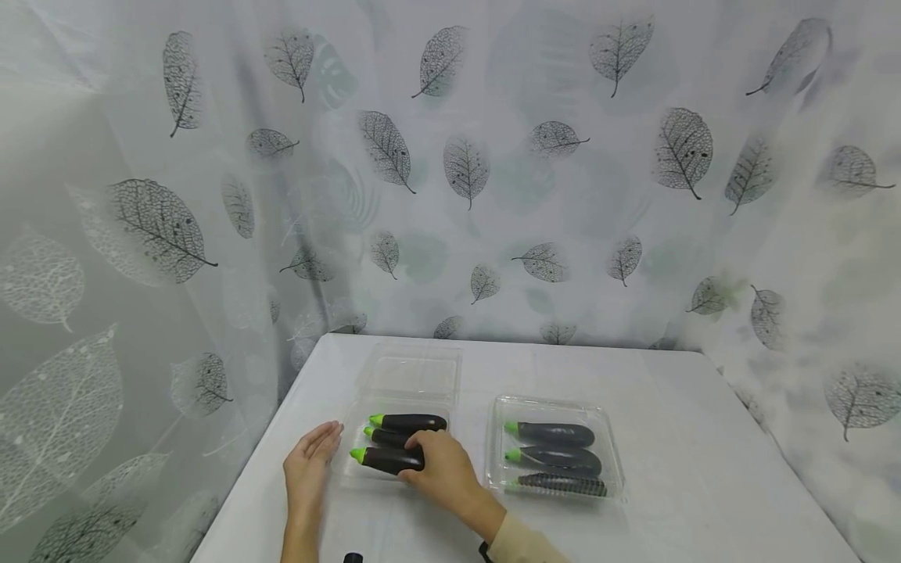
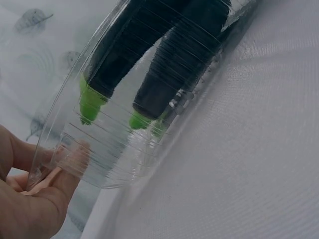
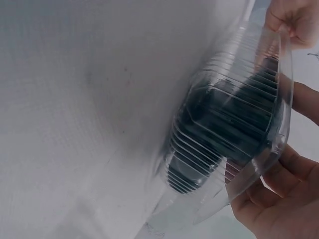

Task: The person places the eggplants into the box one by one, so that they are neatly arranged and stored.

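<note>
A clear plastic clamshell box (image 1: pixel 343 469) lies on the left with its lid (image 1: pixel 411 374) folded back, and three dark eggplants with green stems are in it. My right hand (image 1: pixel 446 469) grips the blunt right end of the nearest eggplant (image 1: pixel 380 459) between thumb and fingers. Behind it lie the middle eggplant (image 1: pixel 387 438) and the far eggplant (image 1: pixel 414 423). At the box's left side is my left hand (image 1: pixel 308 465); the left wrist view shows this hand (image 2: pixel 37 199) pinching the box's corner, fingers seen through the plastic. The right wrist view shows the right hand (image 3: pixel 281 191) against the ribbed wall.
To the right stands a second clear box (image 1: pixel 612 446) holding three more eggplants (image 1: pixel 556 434). Under both is a white-covered table (image 1: pixel 690 469). Leaf-patterned curtains (image 1: pixel 493 195) surround its back and sides. A small black object (image 1: pixel 353 557) shows at the front edge.
</note>
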`<state>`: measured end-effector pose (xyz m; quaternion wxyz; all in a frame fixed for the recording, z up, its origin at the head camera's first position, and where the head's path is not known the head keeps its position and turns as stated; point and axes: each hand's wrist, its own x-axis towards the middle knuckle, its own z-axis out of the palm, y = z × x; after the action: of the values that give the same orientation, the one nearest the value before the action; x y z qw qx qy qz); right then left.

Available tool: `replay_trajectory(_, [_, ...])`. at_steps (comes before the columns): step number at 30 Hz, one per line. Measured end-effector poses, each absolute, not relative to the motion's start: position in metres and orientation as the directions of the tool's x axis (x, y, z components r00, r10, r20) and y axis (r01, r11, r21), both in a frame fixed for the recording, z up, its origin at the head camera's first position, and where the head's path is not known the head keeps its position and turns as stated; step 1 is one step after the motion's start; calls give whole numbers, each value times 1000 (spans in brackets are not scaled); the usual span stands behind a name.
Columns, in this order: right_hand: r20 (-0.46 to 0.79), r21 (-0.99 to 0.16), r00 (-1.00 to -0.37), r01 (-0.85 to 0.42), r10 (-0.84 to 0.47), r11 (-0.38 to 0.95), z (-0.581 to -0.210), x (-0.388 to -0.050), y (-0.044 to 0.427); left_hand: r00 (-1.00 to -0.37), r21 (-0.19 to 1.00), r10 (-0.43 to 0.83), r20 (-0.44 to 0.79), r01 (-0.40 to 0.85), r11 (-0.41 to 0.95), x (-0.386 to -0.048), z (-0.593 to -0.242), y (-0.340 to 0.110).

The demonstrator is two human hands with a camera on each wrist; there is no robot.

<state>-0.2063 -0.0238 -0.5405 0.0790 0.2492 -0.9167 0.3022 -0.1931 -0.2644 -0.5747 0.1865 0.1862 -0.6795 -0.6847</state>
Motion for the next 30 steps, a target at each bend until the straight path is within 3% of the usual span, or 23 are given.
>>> replay_trajectory(19, [350, -362, -821, -562, -450, 744, -552, -214, -28, -865, 999, -502, 1, 26, -42, -194, -573, -263])
replay_trajectory(25, [338, -412, -835, -547, -435, 729, -552, -214, -26, -862, 999, -507, 6, 25, -30, -192, -572, -262])
replay_trajectory(30, [341, -534, -858, -513, -384, 672, -553, -214, -24, -861, 999, -509, -3, 15, -30, -193, -571, -262])
